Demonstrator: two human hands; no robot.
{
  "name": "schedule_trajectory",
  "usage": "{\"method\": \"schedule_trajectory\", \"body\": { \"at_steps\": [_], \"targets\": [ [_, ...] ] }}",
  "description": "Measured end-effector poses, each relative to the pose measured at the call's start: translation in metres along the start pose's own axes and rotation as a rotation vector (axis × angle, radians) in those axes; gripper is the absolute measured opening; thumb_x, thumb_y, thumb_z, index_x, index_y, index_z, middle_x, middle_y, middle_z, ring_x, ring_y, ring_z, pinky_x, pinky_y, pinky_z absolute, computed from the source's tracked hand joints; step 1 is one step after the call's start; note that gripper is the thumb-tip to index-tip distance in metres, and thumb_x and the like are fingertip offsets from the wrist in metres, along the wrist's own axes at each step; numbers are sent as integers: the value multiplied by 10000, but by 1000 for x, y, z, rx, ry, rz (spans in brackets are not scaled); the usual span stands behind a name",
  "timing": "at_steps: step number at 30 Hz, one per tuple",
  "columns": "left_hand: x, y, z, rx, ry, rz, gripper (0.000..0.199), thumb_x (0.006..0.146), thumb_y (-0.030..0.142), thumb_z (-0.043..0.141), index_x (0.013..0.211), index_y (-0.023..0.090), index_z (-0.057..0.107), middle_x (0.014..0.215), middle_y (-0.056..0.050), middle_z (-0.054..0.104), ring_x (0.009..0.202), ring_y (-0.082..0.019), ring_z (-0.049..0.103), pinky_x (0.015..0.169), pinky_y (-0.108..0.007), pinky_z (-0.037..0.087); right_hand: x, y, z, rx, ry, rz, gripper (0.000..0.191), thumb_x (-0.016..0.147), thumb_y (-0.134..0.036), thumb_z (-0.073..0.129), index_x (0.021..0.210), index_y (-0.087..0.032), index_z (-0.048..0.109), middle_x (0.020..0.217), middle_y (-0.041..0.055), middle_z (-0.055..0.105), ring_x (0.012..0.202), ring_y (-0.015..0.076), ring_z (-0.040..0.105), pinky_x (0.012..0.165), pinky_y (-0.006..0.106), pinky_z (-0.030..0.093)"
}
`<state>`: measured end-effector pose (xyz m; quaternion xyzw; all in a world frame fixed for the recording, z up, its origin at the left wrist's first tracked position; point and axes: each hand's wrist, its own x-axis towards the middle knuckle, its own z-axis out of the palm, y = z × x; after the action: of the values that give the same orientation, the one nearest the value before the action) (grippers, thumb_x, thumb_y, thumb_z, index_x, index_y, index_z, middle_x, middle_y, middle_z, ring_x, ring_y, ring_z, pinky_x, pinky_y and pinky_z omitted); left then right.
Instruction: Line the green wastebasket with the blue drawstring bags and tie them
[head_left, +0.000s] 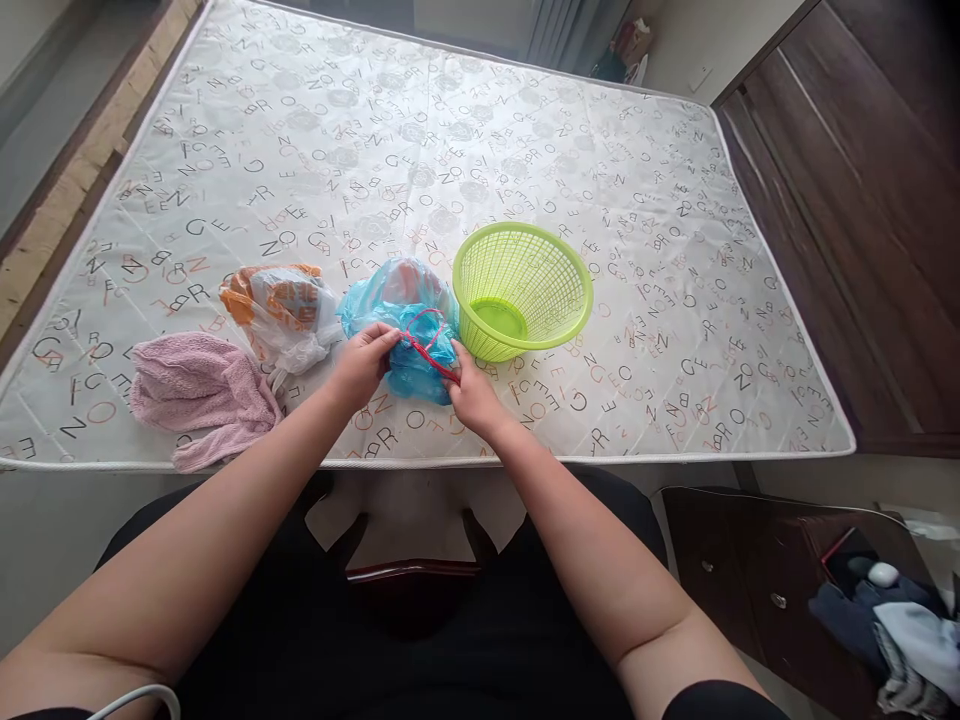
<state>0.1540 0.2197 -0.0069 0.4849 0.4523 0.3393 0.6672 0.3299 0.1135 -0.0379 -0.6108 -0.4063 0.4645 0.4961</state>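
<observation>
Both hands pinch a red string (425, 340) at the blue plastic bag (405, 325): left hand (361, 365) with fingers closed on its left side, right hand (471, 395) closed on its lower end. The bag lies on the mattress (675, 300), just left of the green basket (521, 290).

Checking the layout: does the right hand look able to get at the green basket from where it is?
Probably yes. The right hand rests on the blue bag, and the green basket stands open just beside it, nothing between.

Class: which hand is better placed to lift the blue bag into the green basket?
Probably the right hand: it grips the blue bag on the side nearest the green basket; the left hand is farther away.
</observation>
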Motion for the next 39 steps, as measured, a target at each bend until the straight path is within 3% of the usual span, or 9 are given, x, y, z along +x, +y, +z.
{"method": "schedule_trajectory", "body": {
  "at_steps": [3,6,9,14,18,22,29,35,39],
  "targets": [
    [5,6,-6,-147,9,-24,209,766,374,689,774,212,557,806,-18,627,719,-146,597,598,-262,471,4,6,-3,-156,21,10,493,815,-206,627,1293,-317,573,1055,40,684,1006,263,632,997,513,474],
    [7,8,-9,-172,1,21,192,769,328,661,699,209,527,701,-9,553,682,-142,566,596,-269,464,4,3,-4,-287,-40,31,199,845,-211,582,1021,-273,652,865,34,664,863,253,619,925,491,495],
    [4,8,-6,-88,-27,16,212,753,320,682,652,203,536,584,18,449,568,-121,480,544,-268,420,-2,-9,-4,-354,-22,-127,82,885,-249,553,906,-259,633,857,47,645,901,253,600,949,470,482],
    [-5,6,5,-44,-79,-139,363,679,360,764,984,174,700,715,-1,637,576,-126,554,561,-274,453,-19,-30,3,-318,-78,-437,81,921,-339,578,925,-274,627,1140,84,643,1158,262,565,1063,465,444],
    [-5,-3,8,-59,-107,-106,490,702,395,784,1134,187,687,832,-21,703,663,-143,622,622,-277,503,-25,-35,8,-213,-174,-424,196,959,-415,534,863,-280,638,1145,69,666,1094,239,615,1025,446,478],
    [1,-8,4,-73,-85,-72,504,718,337,776,1189,210,650,905,-28,715,707,-141,647,646,-266,522,-26,-37,8,-44,-107,-340,330,984,-517,481,850,-275,660,953,57,690,1052,240,644,985,436,494],
    [12,-21,-4,128,145,-46,296,690,203,653,986,204,657,840,-16,687,736,-159,643,655,-270,490,-34,-39,11,151,152,-185,461,976,-672,391,849,-280,598,819,37,647,896,235,685,889,459,559],
    [18,-24,-7,38,342,-101,382,644,155,661,1015,200,579,866,-32,681,723,-163,643,679,-289,504,-36,-46,18,239,223,-254,399,981,-624,440,894,-272,606,1107,67,670,1075,238,668,887,438,570],
    [21,-18,-11,-12,473,5,403,624,101,627,1015,188,577,930,-49,674,782,-147,641,718,-259,506,-32,-42,20,337,209,-262,381,1003,-577,448,823,-249,518,752,0,622,801,190,698,777,389,581]
  ]
}}
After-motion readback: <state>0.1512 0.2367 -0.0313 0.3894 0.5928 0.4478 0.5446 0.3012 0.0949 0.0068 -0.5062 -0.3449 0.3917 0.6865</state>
